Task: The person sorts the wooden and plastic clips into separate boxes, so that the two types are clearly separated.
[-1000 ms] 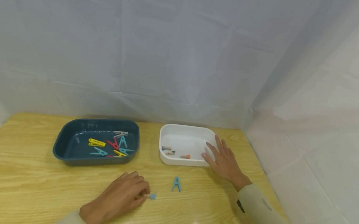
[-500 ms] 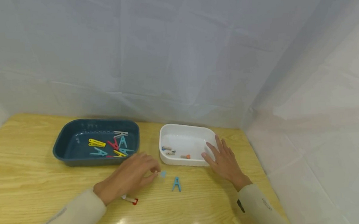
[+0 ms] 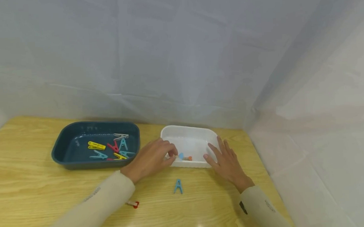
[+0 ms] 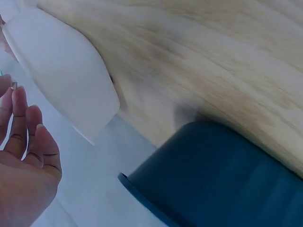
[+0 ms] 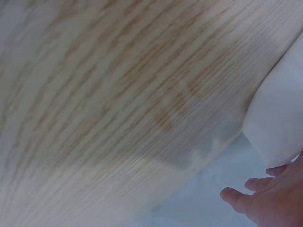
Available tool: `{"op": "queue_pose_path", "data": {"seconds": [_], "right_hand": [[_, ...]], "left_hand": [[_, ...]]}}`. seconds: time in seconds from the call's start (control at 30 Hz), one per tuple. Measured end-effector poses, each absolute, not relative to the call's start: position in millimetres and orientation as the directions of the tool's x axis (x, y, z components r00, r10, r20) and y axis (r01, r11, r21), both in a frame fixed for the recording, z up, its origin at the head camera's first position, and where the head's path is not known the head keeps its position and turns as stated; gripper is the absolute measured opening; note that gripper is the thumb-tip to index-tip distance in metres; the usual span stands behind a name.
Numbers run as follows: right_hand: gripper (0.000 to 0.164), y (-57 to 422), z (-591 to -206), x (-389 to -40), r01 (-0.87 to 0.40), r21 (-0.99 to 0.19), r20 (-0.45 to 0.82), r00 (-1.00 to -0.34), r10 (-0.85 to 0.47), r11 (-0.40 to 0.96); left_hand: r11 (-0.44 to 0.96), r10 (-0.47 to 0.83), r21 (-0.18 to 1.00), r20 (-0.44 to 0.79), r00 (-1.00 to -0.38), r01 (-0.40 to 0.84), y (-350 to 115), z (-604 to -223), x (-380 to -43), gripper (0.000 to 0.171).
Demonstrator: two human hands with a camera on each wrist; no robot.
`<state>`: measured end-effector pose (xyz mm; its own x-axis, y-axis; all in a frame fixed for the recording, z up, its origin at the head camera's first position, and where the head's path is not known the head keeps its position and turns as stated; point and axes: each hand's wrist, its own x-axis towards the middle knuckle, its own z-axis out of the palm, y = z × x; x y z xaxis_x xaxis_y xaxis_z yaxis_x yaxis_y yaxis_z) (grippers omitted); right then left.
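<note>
My left hand pinches a small wooden clothespin with a light-blue end over the near left part of the white tray. In the left wrist view, thumb and index fingertip meet on it, and most of it is out of frame. An orange-ended clothespin lies in the tray; the hand hides the tray's left corner. My right hand rests at the tray's right rim with fingers spread, holding nothing. On the table lie a blue plastic clothespin and a red-ended wooden clothespin, partly under the left sleeve.
A dark blue tray stands at the left with several plastic clothespins in yellow, red, blue and grey. White sheeting hangs behind the wooden table and along its right side.
My left hand has carried the light-blue-ended clothespin from the near table up and right over the white tray. The red-ended clothespin has come into view beneath the arm. My right hand stays put.
</note>
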<state>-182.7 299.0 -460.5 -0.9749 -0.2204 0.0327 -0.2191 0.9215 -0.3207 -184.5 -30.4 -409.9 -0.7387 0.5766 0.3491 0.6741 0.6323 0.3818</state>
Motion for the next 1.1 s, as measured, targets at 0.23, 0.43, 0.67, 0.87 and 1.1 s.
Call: {"op": "queue_pose_path", "data": {"seconds": [0.23, 0.43, 0.67, 0.87, 1.1], "right_hand": [[0.070, 298.5, -459.7, -183.5, -0.223, -0.314, 0.036, -0.974, -0.223, 0.923], [0.071, 297.6, -460.1, -185.1, -0.213, -0.291, 0.021, -0.976, -0.217, 0.933], [0.071, 296.3, -459.7, -184.1, -0.195, -0.287, 0.013, -0.980, -0.200, 0.938], [0.070, 295.6, -459.2, -183.4, -0.196, -0.281, 0.018, -0.980, -0.199, 0.940], [0.071, 295.9, -457.2, -182.0, -0.195, -0.282, 0.016, -0.980, -0.198, 0.940]], "left_hand": [[0.689, 0.524, 0.415, 0.280, -0.804, 0.593, -14.0, -408.1, -203.2, 0.006], [0.739, 0.472, 0.430, 0.218, -0.854, 0.518, 0.6, -406.9, -216.2, 0.012], [0.738, 0.472, 0.447, 0.192, -0.860, 0.505, 12.6, -407.1, -221.9, 0.015], [0.726, 0.485, 0.446, 0.208, -0.849, 0.524, 6.0, -410.0, -217.2, 0.012], [0.701, 0.504, 0.464, 0.213, -0.837, 0.541, -5.7, -409.9, -212.3, 0.013]]}}
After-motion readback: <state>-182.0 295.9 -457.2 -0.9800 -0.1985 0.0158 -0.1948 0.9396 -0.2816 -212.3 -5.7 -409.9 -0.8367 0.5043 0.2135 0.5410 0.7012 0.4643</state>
